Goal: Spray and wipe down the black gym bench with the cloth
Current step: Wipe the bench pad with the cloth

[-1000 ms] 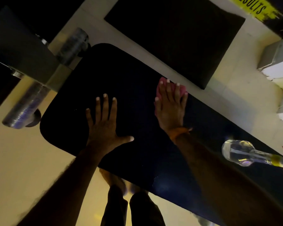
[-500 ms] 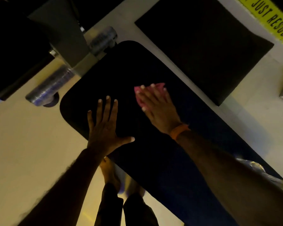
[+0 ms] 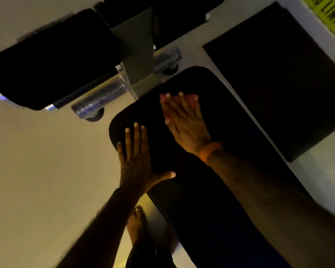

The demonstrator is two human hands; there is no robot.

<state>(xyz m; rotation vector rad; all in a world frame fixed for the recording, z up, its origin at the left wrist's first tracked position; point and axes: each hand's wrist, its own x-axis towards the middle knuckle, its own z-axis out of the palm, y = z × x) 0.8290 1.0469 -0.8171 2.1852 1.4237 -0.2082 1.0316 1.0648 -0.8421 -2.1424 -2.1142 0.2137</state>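
Flat-fingered right hand (image 3: 184, 122) presses cloth (image 3: 194, 97) onto bench (image 3: 232, 124) — left hand (image 3: 135, 161) splayed beside it.

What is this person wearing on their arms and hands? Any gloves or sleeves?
No gloves and no sleeves are in view: both forearms are bare. The left hand wears nothing. The right hand has an orange band, slightly frayed at the edge, round its wrist.
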